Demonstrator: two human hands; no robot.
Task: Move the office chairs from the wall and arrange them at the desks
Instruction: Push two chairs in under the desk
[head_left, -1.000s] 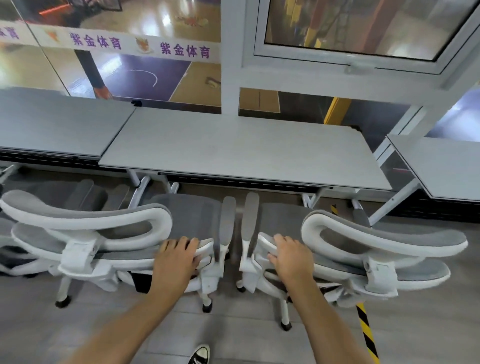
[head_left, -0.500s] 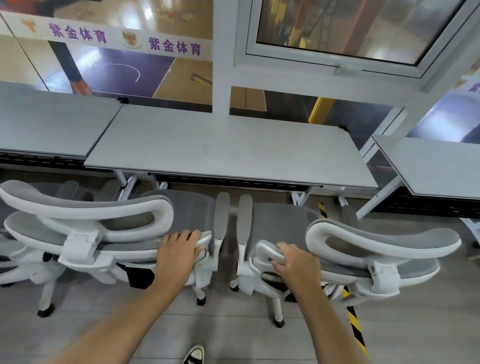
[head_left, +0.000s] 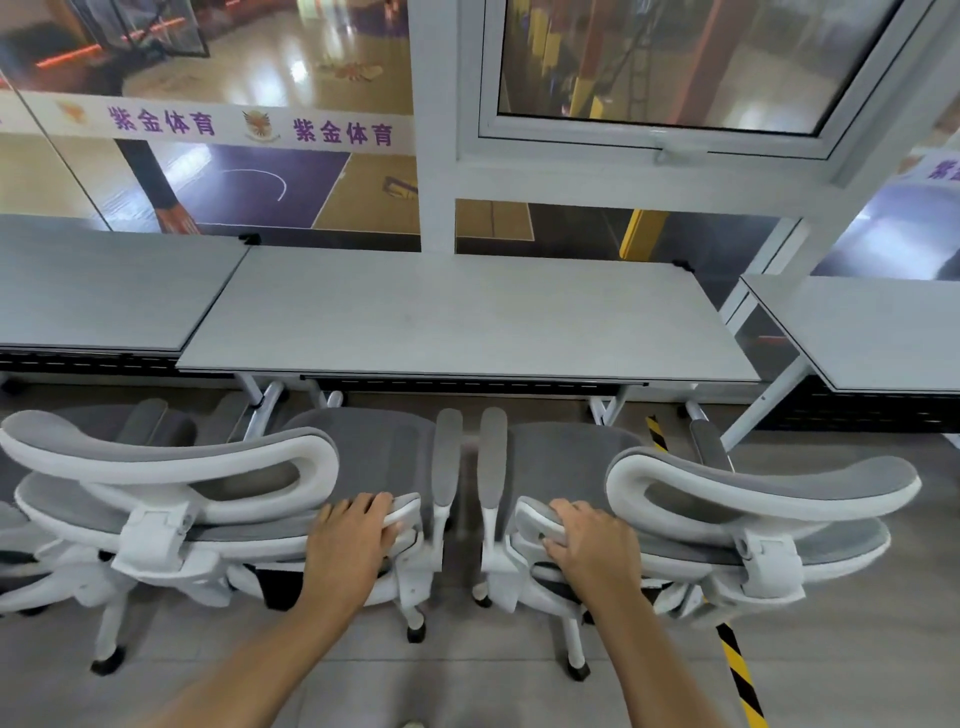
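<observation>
One wide-angle camera, worn on the person's head, is looking forward and down. It is sitting close above the backs of the left chair (head_left: 363, 452) and right chair (head_left: 566, 457), with the left forearm (head_left: 249, 670) and right forearm (head_left: 654, 660) entering from the bottom edge. It is facing the grey surface (head_left: 467, 322) squarely, with the glass wall (head_left: 260, 182) filling the top.

Grey-and-white chairs (head_left: 363, 457), pale grey desk (head_left: 467, 322).

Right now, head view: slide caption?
Left hand grips left chair, right hand grips right chair, both facing middle desk.
</observation>
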